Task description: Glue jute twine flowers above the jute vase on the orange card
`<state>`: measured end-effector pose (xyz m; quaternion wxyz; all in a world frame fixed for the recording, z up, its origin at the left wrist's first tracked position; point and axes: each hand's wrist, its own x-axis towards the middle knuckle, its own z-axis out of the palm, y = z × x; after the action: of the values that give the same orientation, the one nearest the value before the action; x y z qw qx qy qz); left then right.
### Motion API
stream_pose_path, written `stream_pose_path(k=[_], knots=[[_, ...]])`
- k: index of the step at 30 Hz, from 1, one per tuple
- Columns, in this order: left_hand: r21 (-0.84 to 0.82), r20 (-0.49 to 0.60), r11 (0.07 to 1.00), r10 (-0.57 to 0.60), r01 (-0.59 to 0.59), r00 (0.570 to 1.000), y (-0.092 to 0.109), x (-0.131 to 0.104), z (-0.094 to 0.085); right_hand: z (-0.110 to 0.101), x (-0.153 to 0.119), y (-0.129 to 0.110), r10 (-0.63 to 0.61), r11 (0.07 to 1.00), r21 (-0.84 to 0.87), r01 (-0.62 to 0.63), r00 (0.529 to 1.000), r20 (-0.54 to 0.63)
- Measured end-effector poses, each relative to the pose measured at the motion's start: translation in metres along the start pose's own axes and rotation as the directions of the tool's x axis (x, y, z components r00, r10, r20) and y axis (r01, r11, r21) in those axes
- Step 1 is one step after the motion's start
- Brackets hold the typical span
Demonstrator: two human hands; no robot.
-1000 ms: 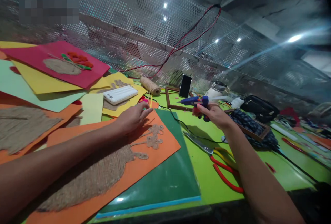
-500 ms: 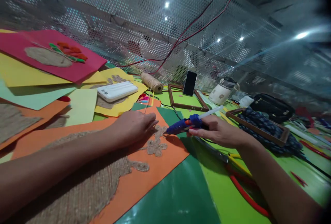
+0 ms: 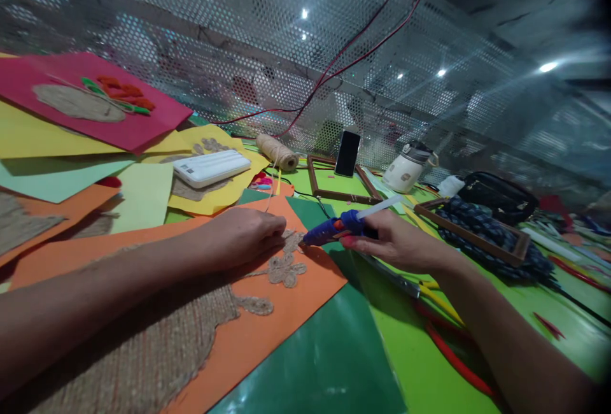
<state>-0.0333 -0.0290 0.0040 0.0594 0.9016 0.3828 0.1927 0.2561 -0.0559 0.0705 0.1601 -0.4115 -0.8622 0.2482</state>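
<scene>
My right hand is wrapped round a blue glue gun with a pale glue stick jutting from its back. The gun's nozzle points left, at or just above a twine flower on an orange sheet. My left hand rests on the sheet beside that flower, its fingers pinched together. A strand of twine runs from the pinch toward the twine spool. Nearer me lie a second twine flower, a twine leaf and a large twine-covered shape.
Scissors lie beneath my right forearm. Behind are a white power bank, a wooden frame, a phone and a white bottle. A second frame rests on dark cloth at right. Coloured sheets pile up left.
The view has shifted slightly. Both hands keep nearly the same places, the glue gun's nozzle still by the upper twine flower.
</scene>
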Motion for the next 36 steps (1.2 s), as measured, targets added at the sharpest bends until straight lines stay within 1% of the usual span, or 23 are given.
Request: stream_pose_path(k=[3, 6, 10, 13, 15, 18, 21, 23, 27, 30, 33, 36], knots=[[-0.003, -0.013, 1.000, 0.031, -0.031, 0.999, -0.002, 0.000, 0.005, -0.001, -0.001, -0.002, -0.015, 0.999, -0.049, 0.015, 1.000, 0.009], [0.023, -0.010, 0.998, 0.063, -0.063, 0.998, -0.004, 0.000, 0.009, -0.003, -0.004, -0.002, -0.001, 0.994, -0.112, 0.002, 1.000, 0.011], [0.080, 0.008, 0.995, 0.061, -0.062, 0.998, -0.003, 0.000, 0.010, -0.006, -0.007, -0.004, 0.006, 0.988, -0.156, -0.001, 0.999, 0.035], [0.114, 0.058, 0.992, 0.055, -0.061, 0.997, 0.000, 0.001, 0.008, -0.007, -0.008, -0.008, -0.007, 0.991, -0.136, 0.013, 0.999, 0.044], [0.129, 0.072, 0.989, 0.061, -0.070, 0.996, 0.001, 0.001, 0.007, -0.007, -0.008, -0.010, -0.016, 0.994, -0.110, 0.020, 0.999, 0.031], [0.152, 0.064, 0.985, 0.068, -0.077, 0.996, 0.001, 0.002, 0.007, -0.005, -0.008, -0.011, -0.020, 0.996, -0.087, 0.021, 1.000, 0.012], [0.154, 0.031, 0.985, 0.072, -0.076, 0.997, 0.001, 0.001, 0.009, 0.000, -0.005, -0.010, -0.013, 0.997, -0.072, 0.012, 1.000, -0.013], [0.145, 0.023, 0.987, 0.061, -0.064, 0.998, 0.002, 0.001, 0.009, 0.004, -0.003, -0.008, -0.010, 0.998, -0.062, 0.008, 0.999, -0.031], [0.172, 0.073, 0.985, -0.002, -0.011, 0.997, 0.008, -0.001, 0.003, 0.006, -0.001, -0.007, 0.007, 0.997, -0.078, -0.009, 1.000, -0.029], [0.175, 0.120, 0.984, -0.038, 0.016, 0.992, 0.012, 0.001, -0.001, 0.002, -0.003, -0.012, 0.008, 0.991, -0.134, -0.009, 1.000, -0.008], [0.174, 0.187, 0.984, -0.064, 0.031, 0.980, 0.011, 0.004, -0.001, -0.005, -0.006, -0.019, -0.012, 0.990, -0.143, 0.016, 1.000, 0.025], [0.186, 0.190, 0.982, -0.067, 0.031, 0.980, 0.008, 0.005, 0.003, -0.007, -0.007, -0.022, 0.004, 0.992, -0.123, 0.003, 0.999, 0.050]])
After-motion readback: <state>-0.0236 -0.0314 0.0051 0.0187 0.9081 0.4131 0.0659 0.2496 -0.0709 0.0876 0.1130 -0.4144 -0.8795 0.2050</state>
